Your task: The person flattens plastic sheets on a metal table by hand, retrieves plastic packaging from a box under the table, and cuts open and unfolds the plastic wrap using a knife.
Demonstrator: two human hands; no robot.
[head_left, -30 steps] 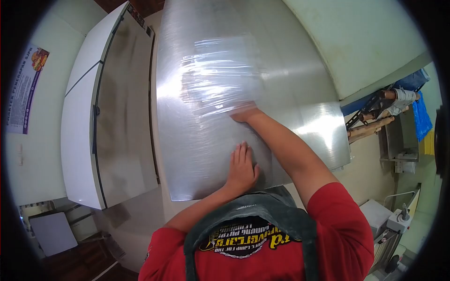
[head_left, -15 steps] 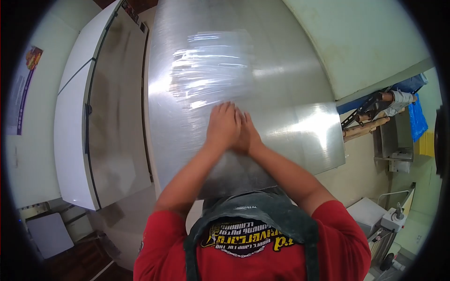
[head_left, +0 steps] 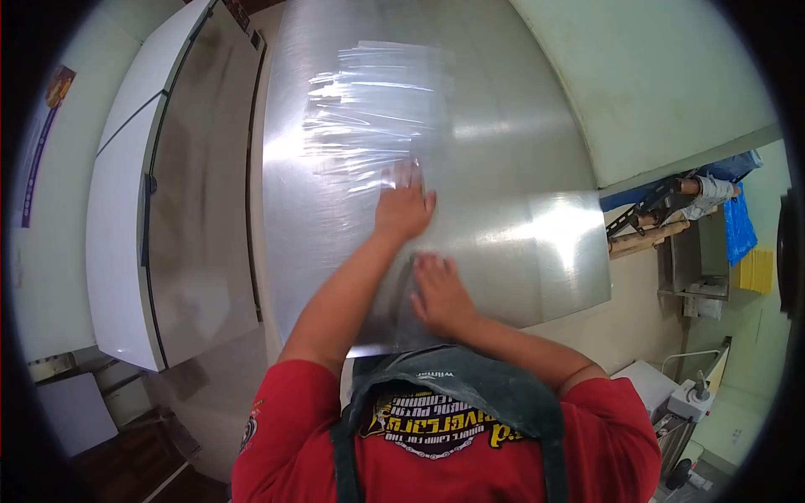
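My left hand [head_left: 404,210] reaches forward over the metal tabletop [head_left: 503,168], palm down with the thumb out to the side and the fingers stretched. Its fingertips are at the near edge of some clear, shiny, wrinkled plastic [head_left: 377,109]; whether this is one sheet or several layers I cannot tell. Closer to my body, my right hand [head_left: 442,293] lies palm down on the bare metal with its fingers extended. Nothing shows in either hand.
A long white appliance with a dark handle [head_left: 149,184] stands left of the table. On the right are a wall [head_left: 662,84], a rack with wooden rolls [head_left: 650,239], a blue plastic bag [head_left: 740,222] and a machine [head_left: 692,398]. My apron touches the near table edge.
My hands were together near the plastic and have come apart. The right hand has drawn back toward my body, while the left stays forward, its thumb now spread.
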